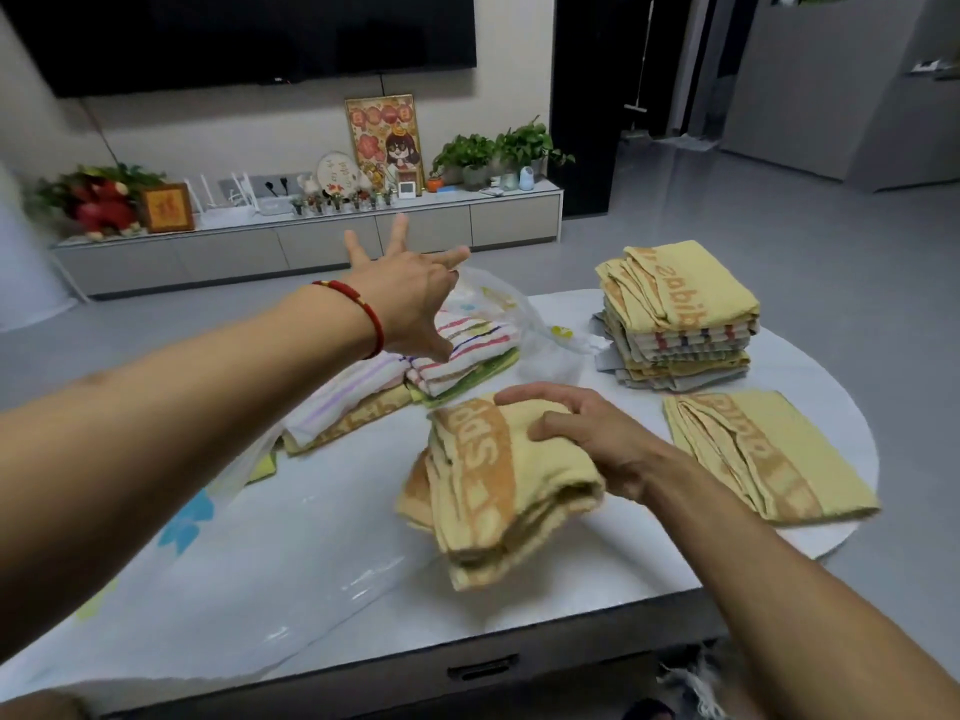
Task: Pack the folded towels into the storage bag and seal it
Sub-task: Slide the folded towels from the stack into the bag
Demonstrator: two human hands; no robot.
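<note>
While your right hand (582, 439) grips a folded yellow towel (498, 491) mid-frame, left hand (410, 298) spread empty over the storage bag (291, 563); some towels bagged, stack (675, 324) upper right remains, bag unsealed.

Bare table (613, 563) in front; towel stack (680, 324) blocks far right.

We saw glossy white table top (597, 579), smooth, catching light. Storage bag (291, 574) was thin clear plastic, shiny, crinkled, printed with flowers. Yellow towel (498, 491) under right hand (587, 439) was soft looped terry cloth, matt, with orange woven band. Striped towels (467, 350) inside bag looked flatter woven cotton. Towel stack (680, 319) showed same nubby matt cloth. We noted red cord bracelet (363, 309) on left wrist, braided, with small gold-coloured beads. Floor (779, 220) was grey, smooth, faintly reflective.
</note>
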